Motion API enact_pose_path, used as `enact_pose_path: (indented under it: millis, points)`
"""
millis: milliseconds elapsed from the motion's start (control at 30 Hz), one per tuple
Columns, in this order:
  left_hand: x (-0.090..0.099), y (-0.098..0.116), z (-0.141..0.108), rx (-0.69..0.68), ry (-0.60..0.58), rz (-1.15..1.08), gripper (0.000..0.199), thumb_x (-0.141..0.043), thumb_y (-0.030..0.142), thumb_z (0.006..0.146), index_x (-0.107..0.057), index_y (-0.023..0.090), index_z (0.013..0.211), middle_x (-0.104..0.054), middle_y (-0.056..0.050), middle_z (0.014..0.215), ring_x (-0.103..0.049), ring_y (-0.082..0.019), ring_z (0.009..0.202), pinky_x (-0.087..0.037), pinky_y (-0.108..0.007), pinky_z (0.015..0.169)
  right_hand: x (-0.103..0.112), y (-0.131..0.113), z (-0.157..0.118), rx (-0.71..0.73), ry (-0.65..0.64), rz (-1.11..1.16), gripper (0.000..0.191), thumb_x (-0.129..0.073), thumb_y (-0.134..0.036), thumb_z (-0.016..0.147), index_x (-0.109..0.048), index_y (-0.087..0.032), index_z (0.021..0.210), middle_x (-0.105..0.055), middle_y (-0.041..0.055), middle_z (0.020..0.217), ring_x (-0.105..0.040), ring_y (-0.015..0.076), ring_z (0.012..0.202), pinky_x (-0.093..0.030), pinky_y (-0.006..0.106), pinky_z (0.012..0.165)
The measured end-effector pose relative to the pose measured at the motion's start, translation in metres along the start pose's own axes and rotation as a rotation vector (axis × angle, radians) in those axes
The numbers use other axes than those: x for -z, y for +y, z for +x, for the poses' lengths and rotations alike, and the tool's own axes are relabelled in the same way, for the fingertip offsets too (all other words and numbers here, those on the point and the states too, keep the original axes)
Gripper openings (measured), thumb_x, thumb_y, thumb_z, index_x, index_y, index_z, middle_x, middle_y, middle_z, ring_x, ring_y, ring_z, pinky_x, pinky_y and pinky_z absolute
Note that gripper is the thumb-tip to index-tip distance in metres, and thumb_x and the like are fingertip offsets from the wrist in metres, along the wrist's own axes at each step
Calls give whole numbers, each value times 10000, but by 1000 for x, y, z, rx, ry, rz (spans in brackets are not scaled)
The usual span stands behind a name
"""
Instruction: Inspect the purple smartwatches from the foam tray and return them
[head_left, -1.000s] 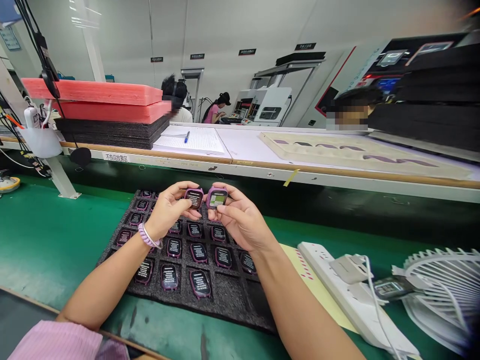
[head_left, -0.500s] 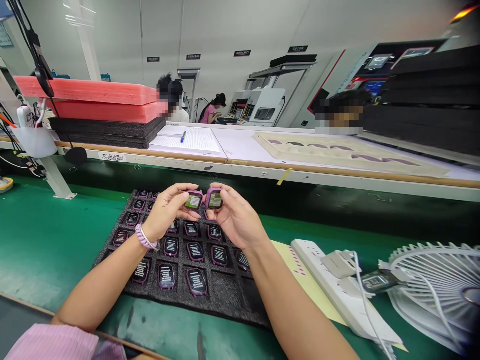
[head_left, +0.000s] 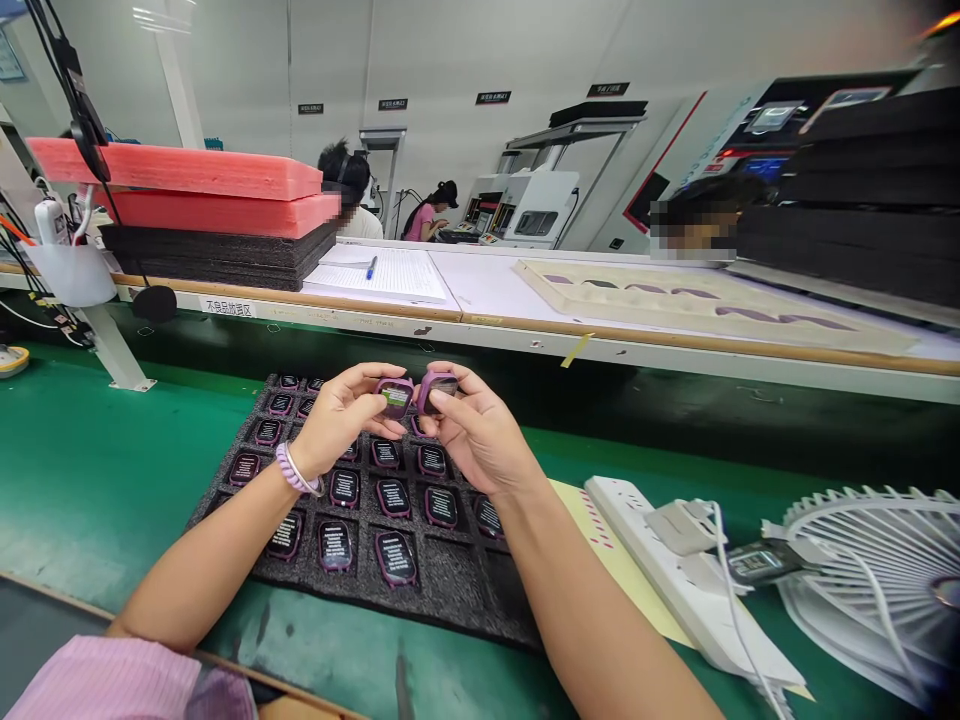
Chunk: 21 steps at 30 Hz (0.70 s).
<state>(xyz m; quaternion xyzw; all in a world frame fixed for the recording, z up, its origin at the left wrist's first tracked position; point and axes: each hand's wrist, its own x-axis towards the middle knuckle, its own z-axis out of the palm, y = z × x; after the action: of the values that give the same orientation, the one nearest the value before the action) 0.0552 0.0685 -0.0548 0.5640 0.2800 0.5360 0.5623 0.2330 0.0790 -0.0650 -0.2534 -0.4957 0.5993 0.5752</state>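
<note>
My left hand grips a purple smartwatch body whose screen is lit with green and white. Beside it, my right hand holds a second purple smartwatch, tilted, with the thumb across its darker screen. The two watches are side by side, almost touching, above the far part of a black foam tray. Rows of similar watches, such as this one, lie in the tray's pockets with white text on dark screens. My forearms and hands hide part of the tray.
Right of the tray are a yellow sheet, a white power strip with chargers, and a white fan. A shelf edge runs behind, bearing red foam, papers, a pen and a beige tray. Several people sit beyond.
The right-hand watch has tilted, and my right thumb now lies over its screen, which looks darker. The left-hand watch stays gripped with its green screen partly under the thumb. The view shifted slightly.
</note>
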Motion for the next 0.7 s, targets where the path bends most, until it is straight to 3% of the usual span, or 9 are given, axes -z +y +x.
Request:
enact_pose_path:
  millis: [700]
  points:
    - [1,1,1,0,16,18,396,-641,226,725,-629,153,1115,-690,-37,940,-720,-151,601,-632,-229,588,2,-2,-2,-4,-54,-17,455,-795,-264,692,-600,-240,1102,-646,-23,847,-581,117,588,-484,273,592]
